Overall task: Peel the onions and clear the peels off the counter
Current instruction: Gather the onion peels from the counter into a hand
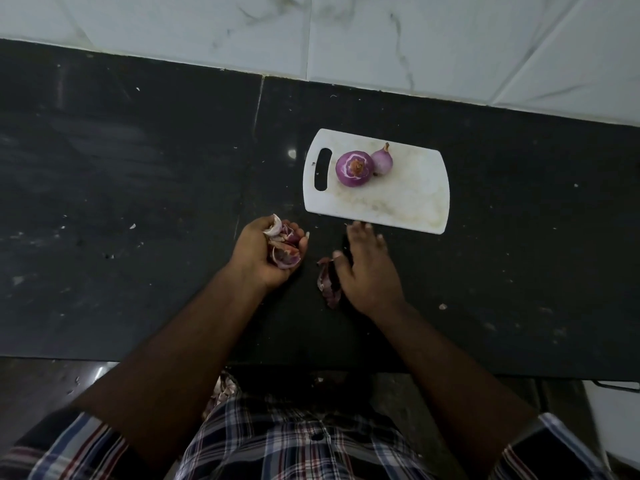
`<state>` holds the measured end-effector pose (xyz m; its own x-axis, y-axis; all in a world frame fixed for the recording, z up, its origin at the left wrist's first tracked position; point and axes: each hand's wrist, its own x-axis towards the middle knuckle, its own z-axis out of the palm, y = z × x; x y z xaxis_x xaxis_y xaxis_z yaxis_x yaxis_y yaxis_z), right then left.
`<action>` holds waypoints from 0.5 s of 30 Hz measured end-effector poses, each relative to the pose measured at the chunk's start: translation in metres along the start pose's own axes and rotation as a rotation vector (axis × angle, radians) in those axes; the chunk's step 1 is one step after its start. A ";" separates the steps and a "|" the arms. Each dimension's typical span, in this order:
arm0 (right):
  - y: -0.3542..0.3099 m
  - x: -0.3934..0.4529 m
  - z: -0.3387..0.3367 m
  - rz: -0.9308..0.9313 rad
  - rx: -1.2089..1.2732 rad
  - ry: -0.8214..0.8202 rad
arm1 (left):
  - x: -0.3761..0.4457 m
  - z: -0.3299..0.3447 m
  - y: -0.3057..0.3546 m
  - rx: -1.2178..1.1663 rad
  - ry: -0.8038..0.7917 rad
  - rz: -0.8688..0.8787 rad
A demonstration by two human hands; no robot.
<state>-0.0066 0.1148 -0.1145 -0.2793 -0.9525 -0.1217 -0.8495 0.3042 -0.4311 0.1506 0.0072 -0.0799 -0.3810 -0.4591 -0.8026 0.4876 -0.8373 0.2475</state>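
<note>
A heap of purple and white onion peels (284, 249) fills the palm of the left hand (265, 252), left of frame centre; its fingers curl up around the heap and cup it, fingertips at the heap's right edge. Just right of it, loose dark peels (327, 282) lie on the black stone counter (121, 185), tucked against the thumb side of the right hand (367, 271). That hand lies palm down with fingers straight and spread, holding nothing; its thumb seems to touch the loose peels, though the dim light makes contact hard to confirm. Its fingertips reach nearly to the lower edge of the white cutting board (408, 195), which sits right of centre in the upper half of the frame. On the board's left part, near the handle slot, rest 2 onions: a large peeled red onion (355, 168) and, touching it on the right, a smaller onion (382, 161) with its stem tip up. White marbled wall tiles (381, 36) run across the top. A plaid shirt (294, 445) fills the bottom edge.
</note>
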 end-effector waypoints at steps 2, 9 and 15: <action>-0.014 -0.010 0.007 -0.117 0.073 -0.067 | -0.001 -0.001 0.001 0.009 -0.004 -0.004; -0.019 0.027 -0.003 -0.235 0.054 -0.055 | -0.005 -0.005 0.006 0.023 -0.016 -0.001; -0.014 0.006 -0.002 -0.351 0.029 0.019 | -0.005 -0.010 0.010 0.029 -0.025 -0.005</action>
<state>0.0025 0.1046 -0.1075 0.0190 -0.9983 0.0554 -0.8822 -0.0428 -0.4689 0.1654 0.0039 -0.0791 -0.4026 -0.4622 -0.7901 0.4626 -0.8476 0.2601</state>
